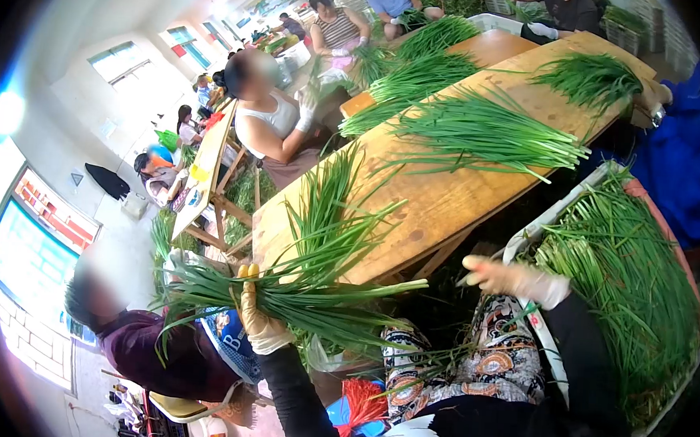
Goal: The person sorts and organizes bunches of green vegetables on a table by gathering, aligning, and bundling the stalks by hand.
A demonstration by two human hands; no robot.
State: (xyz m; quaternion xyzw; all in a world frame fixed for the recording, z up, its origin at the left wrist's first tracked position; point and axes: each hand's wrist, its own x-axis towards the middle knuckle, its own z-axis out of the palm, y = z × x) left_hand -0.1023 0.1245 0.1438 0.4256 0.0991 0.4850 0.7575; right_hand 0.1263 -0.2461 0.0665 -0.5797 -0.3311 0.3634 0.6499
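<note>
My left hand (261,313), in a pale glove with yellowish fingertips, is closed round a bunch of long green stalks (313,296) near the table's lower left end. The leaves hang out to the left and the stalk ends point right. More green stalks (326,209) lie on the wooden table (422,215) just beyond. My right hand (514,280), gloved and slightly blurred, is above my patterned trousers, beside the crate (677,238) of loose greens. Its fingers point left; whether they hold anything is too smeared to tell.
Bundles of greens (499,135) lie farther up the table. A person in a dark top (165,351) sits close on my left; another in a white top (271,126) sits across the table. Red string (363,403) lies by my lap. Several people work in the background.
</note>
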